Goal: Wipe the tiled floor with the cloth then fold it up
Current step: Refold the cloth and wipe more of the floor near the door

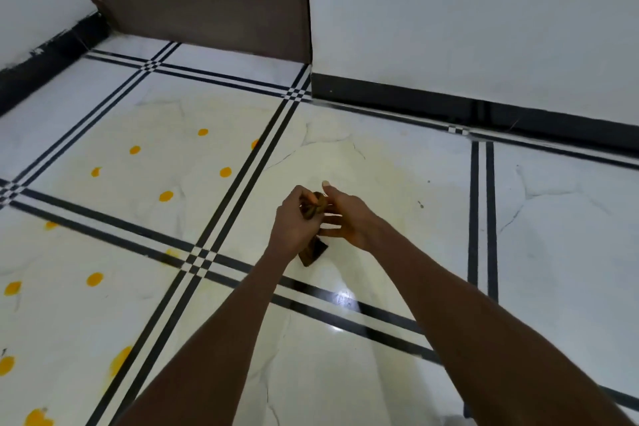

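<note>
the cloth (313, 214) is a small brown bundle held up off the tiled floor (380, 166), bunched between both hands. the left hand (294, 221) has its grip curled round the cloth's upper part, while a loose end hangs below that hand toward the floor, so its long axis runs roughly up and down. the right hand (345, 218) sits just beside the cloth, thumb raised; whether its fingers pinch the cloth cannot be told. orange spots (166, 196) lie well left of the cloth. the left hand looks best placed to fold.
</note>
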Motion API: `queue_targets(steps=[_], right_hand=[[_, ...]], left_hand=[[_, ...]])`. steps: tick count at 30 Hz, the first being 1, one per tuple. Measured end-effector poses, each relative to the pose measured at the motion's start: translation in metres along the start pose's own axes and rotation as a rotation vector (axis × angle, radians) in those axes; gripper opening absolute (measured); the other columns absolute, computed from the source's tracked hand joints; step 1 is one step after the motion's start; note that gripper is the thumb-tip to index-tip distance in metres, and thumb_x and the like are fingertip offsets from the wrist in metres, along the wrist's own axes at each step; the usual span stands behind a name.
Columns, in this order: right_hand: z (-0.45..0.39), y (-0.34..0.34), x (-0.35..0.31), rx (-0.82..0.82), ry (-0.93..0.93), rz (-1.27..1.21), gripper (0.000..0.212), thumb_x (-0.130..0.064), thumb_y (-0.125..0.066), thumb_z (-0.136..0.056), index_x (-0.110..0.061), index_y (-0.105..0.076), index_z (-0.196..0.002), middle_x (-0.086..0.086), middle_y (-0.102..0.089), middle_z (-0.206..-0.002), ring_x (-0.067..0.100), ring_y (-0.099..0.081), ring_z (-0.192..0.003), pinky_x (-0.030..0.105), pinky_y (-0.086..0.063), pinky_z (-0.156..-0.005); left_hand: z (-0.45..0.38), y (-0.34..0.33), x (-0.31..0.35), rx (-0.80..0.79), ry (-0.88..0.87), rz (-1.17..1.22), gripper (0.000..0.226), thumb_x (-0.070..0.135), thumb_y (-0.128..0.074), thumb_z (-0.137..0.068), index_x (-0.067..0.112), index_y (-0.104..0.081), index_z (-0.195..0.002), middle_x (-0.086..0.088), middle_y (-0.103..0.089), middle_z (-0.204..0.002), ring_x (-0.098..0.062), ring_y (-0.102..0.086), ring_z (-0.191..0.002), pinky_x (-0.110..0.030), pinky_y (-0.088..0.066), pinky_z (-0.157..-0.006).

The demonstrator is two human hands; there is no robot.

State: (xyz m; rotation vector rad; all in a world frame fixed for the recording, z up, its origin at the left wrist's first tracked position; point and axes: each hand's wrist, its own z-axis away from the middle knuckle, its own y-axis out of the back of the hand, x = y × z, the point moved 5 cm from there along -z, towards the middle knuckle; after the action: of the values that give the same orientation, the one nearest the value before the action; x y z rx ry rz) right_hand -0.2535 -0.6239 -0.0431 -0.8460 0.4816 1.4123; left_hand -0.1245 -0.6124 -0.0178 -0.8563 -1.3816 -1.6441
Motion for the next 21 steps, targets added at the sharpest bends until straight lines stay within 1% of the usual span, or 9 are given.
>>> queue_targets(steps=[3,5,7,10,12,15,17,19,21], right_hand=[[-0.008,0.018,-0.006,0.074,0.089,-0.073,0.026,-0.019,-0.057,-0.104,-0.004,-0.076,-0.112,0.015,-0.079,-0.111,0.025,-0.077,-0.097,0.035,-0.062,-0.075],[-0.014,0.032,-0.010,0.129,0.136,-0.125,0.026,-0.014,-0.058,-0.101,-0.002,-0.074,-0.118,0.016,-0.078,-0.111,0.027,-0.075,-0.095,0.034,-0.062,-0.070],[-0.015,0.036,-0.016,0.160,0.138,-0.121,0.025,-0.015,-0.059,-0.103,-0.003,-0.073,-0.120,0.016,-0.076,-0.108,0.026,-0.073,-0.091,0.038,-0.063,-0.076],[-0.009,0.034,-0.014,0.150,0.104,-0.092,0.022,-0.024,-0.062,-0.104,-0.009,-0.074,-0.116,0.015,-0.079,-0.102,0.030,-0.076,-0.090,0.044,-0.065,-0.077],[-0.009,0.032,-0.010,0.142,0.123,-0.062,0.021,-0.030,-0.065,-0.103,-0.014,-0.074,-0.113,0.013,-0.080,-0.103,0.032,-0.077,-0.094,0.046,-0.063,-0.079],[-0.016,0.029,-0.004,0.142,0.185,-0.067,0.013,-0.027,-0.066,-0.103,-0.018,-0.075,-0.107,0.008,-0.080,-0.096,0.029,-0.076,-0.085,0.043,-0.060,-0.074],[-0.021,0.029,-0.001,0.152,0.186,-0.129,0.014,-0.018,-0.065,-0.103,-0.017,-0.075,-0.112,0.010,-0.079,-0.103,0.030,-0.076,-0.094,0.041,-0.064,-0.075],[-0.025,0.026,0.000,0.146,0.184,-0.209,0.021,-0.007,-0.062,-0.102,-0.014,-0.074,-0.118,0.012,-0.077,-0.112,0.030,-0.074,-0.107,0.033,-0.064,-0.071],[-0.025,0.020,0.002,0.141,0.160,-0.305,0.022,-0.006,-0.060,-0.102,-0.013,-0.073,-0.119,0.013,-0.076,-0.117,0.030,-0.071,-0.115,0.031,-0.063,-0.074]], left_hand=[[-0.007,-0.018,0.005,-0.024,-0.052,0.013,0.021,0.032,-0.075,-0.092,0.018,-0.063,-0.103,0.006,-0.072,-0.097,-0.001,-0.070,-0.090,-0.015,-0.056,-0.071],[-0.015,-0.028,0.010,-0.013,-0.020,0.080,0.029,0.046,-0.069,-0.095,0.019,-0.064,-0.104,0.004,-0.074,-0.096,-0.006,-0.073,-0.091,-0.021,-0.058,-0.073],[-0.023,-0.029,0.000,0.047,0.106,0.227,0.033,0.050,-0.062,-0.098,0.019,-0.065,-0.107,0.002,-0.077,-0.096,-0.014,-0.074,-0.096,-0.033,-0.061,-0.087],[-0.027,-0.031,-0.004,0.098,0.228,0.335,0.033,0.047,-0.059,-0.101,0.016,-0.069,-0.103,-0.002,-0.077,-0.093,-0.020,-0.074,-0.097,-0.045,-0.060,-0.097],[-0.031,-0.032,-0.005,0.106,0.310,0.348,0.035,0.047,-0.063,-0.098,0.013,-0.071,-0.100,-0.007,-0.076,-0.095,-0.025,-0.074,-0.097,-0.047,-0.060,-0.097],[-0.041,-0.032,-0.008,0.099,0.420,0.396,0.036,0.040,-0.072,-0.093,0.005,-0.075,-0.103,-0.018,-0.077,-0.100,-0.035,-0.075,-0.101,-0.049,-0.061,-0.095],[-0.044,-0.029,-0.013,0.112,0.500,0.471,0.038,0.036,-0.075,-0.092,0.003,-0.073,-0.111,-0.020,-0.076,-0.104,-0.035,-0.074,-0.104,-0.046,-0.061,-0.094],[-0.044,-0.026,-0.015,0.105,0.559,0.551,0.043,0.031,-0.078,-0.090,0.002,-0.069,-0.120,-0.019,-0.075,-0.111,-0.033,-0.073,-0.106,-0.043,-0.061,-0.094],[-0.042,-0.024,-0.015,0.077,0.596,0.585,0.047,0.027,-0.079,-0.089,0.003,-0.065,-0.127,-0.019,-0.073,-0.116,-0.032,-0.070,-0.110,-0.043,-0.059,-0.098]])
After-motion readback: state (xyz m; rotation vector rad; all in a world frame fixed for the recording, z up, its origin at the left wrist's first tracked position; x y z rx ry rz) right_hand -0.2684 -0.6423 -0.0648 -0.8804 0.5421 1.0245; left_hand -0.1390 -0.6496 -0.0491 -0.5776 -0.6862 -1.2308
